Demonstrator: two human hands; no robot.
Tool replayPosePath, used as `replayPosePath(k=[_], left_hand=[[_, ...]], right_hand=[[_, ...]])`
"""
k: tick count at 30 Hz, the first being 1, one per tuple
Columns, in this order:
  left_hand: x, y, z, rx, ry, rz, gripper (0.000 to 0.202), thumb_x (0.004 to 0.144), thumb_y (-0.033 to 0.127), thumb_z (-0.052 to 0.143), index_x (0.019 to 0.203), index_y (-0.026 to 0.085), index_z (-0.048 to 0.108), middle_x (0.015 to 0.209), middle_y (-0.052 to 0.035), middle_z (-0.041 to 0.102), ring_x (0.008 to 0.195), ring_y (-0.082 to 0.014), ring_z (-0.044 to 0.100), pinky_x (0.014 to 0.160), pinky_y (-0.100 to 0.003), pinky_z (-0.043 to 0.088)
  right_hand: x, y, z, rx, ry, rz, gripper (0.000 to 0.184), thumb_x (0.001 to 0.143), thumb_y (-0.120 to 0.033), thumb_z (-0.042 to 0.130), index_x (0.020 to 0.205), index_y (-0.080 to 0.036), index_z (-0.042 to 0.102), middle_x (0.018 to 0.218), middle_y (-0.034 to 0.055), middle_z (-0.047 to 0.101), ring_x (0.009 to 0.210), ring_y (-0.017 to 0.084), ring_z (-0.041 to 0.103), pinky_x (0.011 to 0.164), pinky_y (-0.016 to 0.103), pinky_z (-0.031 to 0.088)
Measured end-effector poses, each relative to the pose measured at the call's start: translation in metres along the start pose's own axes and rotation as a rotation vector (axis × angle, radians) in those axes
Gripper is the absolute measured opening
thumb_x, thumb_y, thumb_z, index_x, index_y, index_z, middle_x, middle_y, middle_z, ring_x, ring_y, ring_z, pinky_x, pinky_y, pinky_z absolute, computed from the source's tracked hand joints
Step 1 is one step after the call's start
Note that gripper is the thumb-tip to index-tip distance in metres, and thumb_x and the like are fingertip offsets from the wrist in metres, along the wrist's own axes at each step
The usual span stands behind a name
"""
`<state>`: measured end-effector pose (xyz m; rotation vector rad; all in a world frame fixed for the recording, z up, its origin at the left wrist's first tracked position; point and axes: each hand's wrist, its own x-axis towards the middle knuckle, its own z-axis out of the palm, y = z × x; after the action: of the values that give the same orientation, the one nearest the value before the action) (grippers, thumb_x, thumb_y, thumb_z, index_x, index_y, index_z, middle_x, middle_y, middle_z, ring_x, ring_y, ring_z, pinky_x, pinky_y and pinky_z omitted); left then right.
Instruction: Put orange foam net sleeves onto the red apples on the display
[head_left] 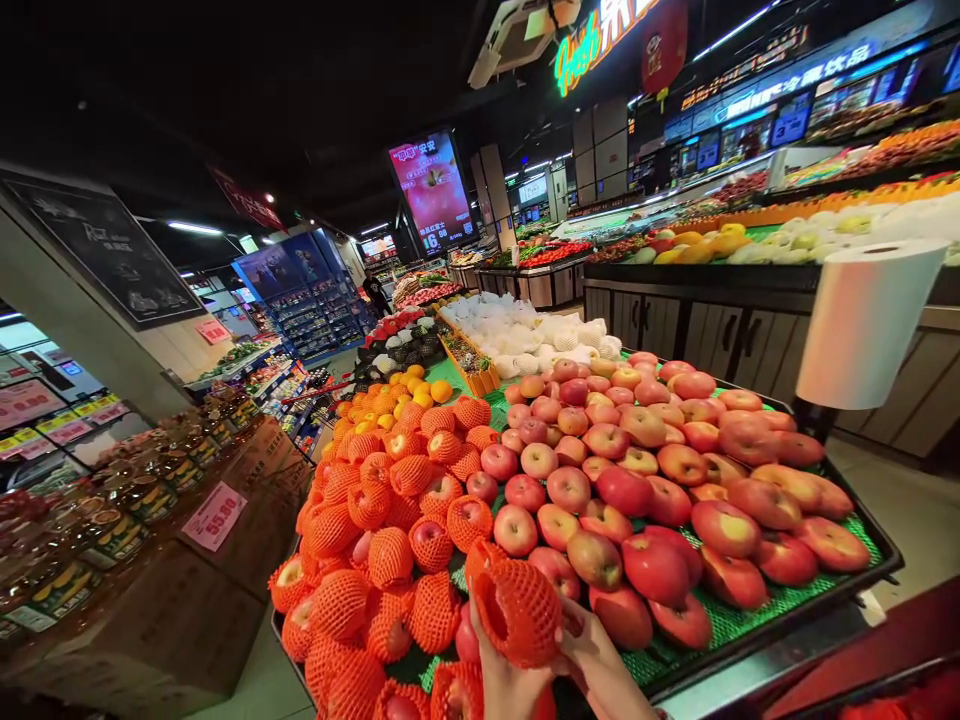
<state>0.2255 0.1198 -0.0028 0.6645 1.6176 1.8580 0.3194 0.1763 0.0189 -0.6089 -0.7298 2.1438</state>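
Note:
Close in front of me, my left hand [504, 672] is wrapped round an orange foam fruit net [525, 612] from the left and below. The net bulges round, and its opening faces left; whether an apple fills it I cannot tell. Against the net's lower right side press the fingers of my right hand [589, 650]. Bare red apples [600, 500] lie heaped to the right of my hands on a green mat [724, 630]. To the left are piled apples in orange foam nets [390, 555].
A white roll [862, 325] stands on a holder at the display's right corner. Farther back lie oranges [420, 390] and fruit in white nets [525, 335]. Cartons with jars [150, 470] flank the left aisle; wooden cabinets [682, 320] stand behind. A person [375, 293] is far off.

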Motion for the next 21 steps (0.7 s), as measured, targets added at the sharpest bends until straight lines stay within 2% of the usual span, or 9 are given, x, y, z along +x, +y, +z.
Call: replayPosePath(k=[3, 5, 7, 9, 12, 14, 18, 20, 21], left_hand=[[0.001, -0.01, 0.001, 0.085, 0.068, 0.02, 0.139, 0.057, 0.051, 0.09, 0.156, 0.011, 0.002, 0.142, -0.0298, 0.059, 0.129, -0.0393, 0.064, 0.108, -0.047, 0.056], [0.002, -0.018, -0.002, 0.155, 0.072, 0.03, 0.123, 0.065, 0.044, 0.082, 0.157, 0.014, 0.006, 0.136, -0.024, 0.066, 0.123, -0.0358, 0.069, 0.106, -0.044, 0.057], [0.001, -0.026, -0.008, 0.14, 0.077, 0.028, 0.121, 0.066, 0.034, 0.077, 0.158, 0.018, 0.001, 0.134, -0.0189, 0.069, 0.119, -0.0331, 0.071, 0.106, -0.043, 0.057], [0.0, -0.031, -0.013, 0.106, 0.111, 0.019, 0.126, 0.063, 0.028, 0.075, 0.157, 0.022, -0.008, 0.143, -0.0201, 0.062, 0.127, -0.0336, 0.066, 0.111, -0.045, 0.052], [-0.008, -0.031, -0.019, 0.106, 0.128, -0.008, 0.129, 0.06, 0.029, 0.078, 0.156, 0.021, -0.008, 0.156, -0.0263, 0.048, 0.137, -0.0376, 0.058, 0.114, -0.047, 0.048], [-0.015, -0.026, -0.019, 0.106, 0.132, -0.025, 0.133, 0.059, 0.033, 0.078, 0.157, 0.018, -0.012, 0.159, -0.0302, 0.04, 0.136, -0.0399, 0.058, 0.113, -0.05, 0.049], [-0.023, -0.017, -0.014, 0.192, 0.188, 0.047, 0.14, 0.058, 0.037, 0.079, 0.158, 0.012, -0.017, 0.157, -0.0307, 0.042, 0.131, -0.0375, 0.062, 0.117, -0.049, 0.044], [-0.021, -0.019, -0.014, 0.26, 0.216, 0.115, 0.144, 0.058, 0.038, 0.08, 0.159, 0.01, -0.019, 0.161, -0.0316, 0.036, 0.139, -0.0405, 0.055, 0.119, -0.05, 0.043], [-0.018, -0.021, -0.014, 0.29, 0.221, 0.136, 0.148, 0.056, 0.039, 0.082, 0.159, 0.008, -0.02, 0.164, -0.033, 0.029, 0.146, -0.0438, 0.047, 0.12, -0.052, 0.043]], right_hand=[[0.0, 0.0, 0.002, 0.009, 0.067, 0.016, 0.062, 0.041, -0.058, 0.102, 0.083, -0.019, 0.08, 0.069, 0.0034, 0.075, 0.057, 0.013, 0.063, 0.045, 0.018, 0.044], [-0.002, 0.002, 0.001, 0.019, 0.125, 0.027, 0.062, 0.037, -0.055, 0.104, 0.081, -0.019, 0.08, 0.071, 0.0032, 0.076, 0.056, 0.012, 0.063, 0.044, 0.017, 0.043], [-0.004, 0.003, -0.001, 0.037, 0.168, 0.021, 0.063, 0.035, -0.051, 0.105, 0.084, -0.021, 0.08, 0.078, 0.0042, 0.078, 0.063, 0.016, 0.069, 0.048, 0.021, 0.05], [-0.008, 0.002, -0.002, 0.067, 0.183, 0.017, 0.063, 0.039, -0.051, 0.105, 0.09, -0.022, 0.08, 0.09, 0.0058, 0.081, 0.079, 0.023, 0.075, 0.061, 0.027, 0.06], [-0.012, -0.003, -0.003, 0.102, 0.07, 0.061, 0.059, 0.049, -0.054, 0.102, 0.093, -0.021, 0.081, 0.1, 0.0084, 0.081, 0.099, 0.028, 0.076, 0.084, 0.037, 0.063], [-0.012, -0.004, -0.003, 0.121, -0.053, 0.099, 0.053, 0.059, -0.054, 0.098, 0.096, -0.02, 0.081, 0.098, 0.009, 0.081, 0.104, 0.03, 0.076, 0.092, 0.042, 0.061], [-0.01, 0.003, -0.002, 0.151, -0.16, 0.108, 0.043, 0.07, -0.051, 0.093, 0.097, -0.021, 0.081, 0.096, 0.0091, 0.081, 0.106, 0.031, 0.075, 0.095, 0.043, 0.06], [-0.01, 0.009, -0.001, 0.153, -0.154, 0.114, 0.039, 0.067, -0.05, 0.095, 0.091, -0.022, 0.081, 0.093, 0.0088, 0.081, 0.105, 0.031, 0.076, 0.094, 0.043, 0.06], [-0.01, 0.013, 0.0, 0.154, -0.149, 0.127, 0.038, 0.065, -0.049, 0.095, 0.087, -0.022, 0.08, 0.092, 0.0086, 0.081, 0.105, 0.032, 0.075, 0.094, 0.044, 0.06]])
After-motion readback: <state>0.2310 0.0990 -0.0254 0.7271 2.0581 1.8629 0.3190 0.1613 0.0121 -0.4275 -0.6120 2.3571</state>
